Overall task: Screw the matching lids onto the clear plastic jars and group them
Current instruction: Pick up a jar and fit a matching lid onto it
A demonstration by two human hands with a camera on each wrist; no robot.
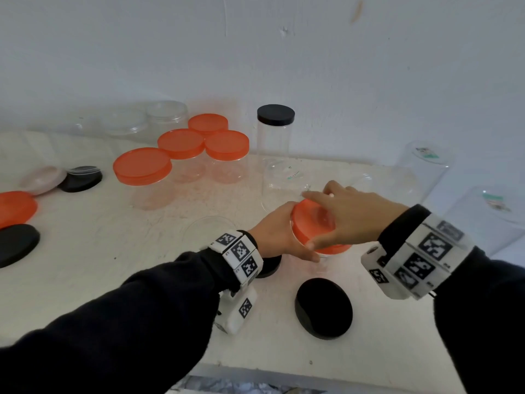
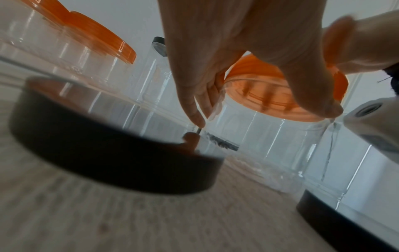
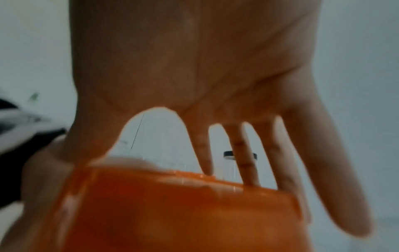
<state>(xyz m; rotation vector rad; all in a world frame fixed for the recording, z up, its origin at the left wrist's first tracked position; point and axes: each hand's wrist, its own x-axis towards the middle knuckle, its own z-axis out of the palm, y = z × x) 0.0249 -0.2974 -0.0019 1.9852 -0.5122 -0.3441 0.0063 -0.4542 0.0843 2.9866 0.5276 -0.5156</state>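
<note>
A clear plastic jar (image 1: pixel 322 263) stands near the table's front middle with an orange lid (image 1: pixel 309 226) on its mouth. My left hand (image 1: pixel 284 231) grips the jar just under the lid from the left; in the left wrist view its fingers (image 2: pixel 194 109) and thumb wrap the jar (image 2: pixel 270 145) below the orange lid (image 2: pixel 259 75). My right hand (image 1: pixel 335 220) lies spread over the lid, thumb on the near rim and fingers on the far rim. In the blurred right wrist view its fingers (image 3: pixel 246 162) reach over the lid (image 3: pixel 172 213).
Several orange-lidded jars (image 1: pixel 181 143) stand grouped at the back, beside a tall jar with a black lid (image 1: pixel 275 115). Loose black lids (image 1: pixel 324 308) (image 1: pixel 17 243) and an orange lid (image 1: pixel 17 207) lie around. Open clear jars (image 1: pixel 426 166) stand at right.
</note>
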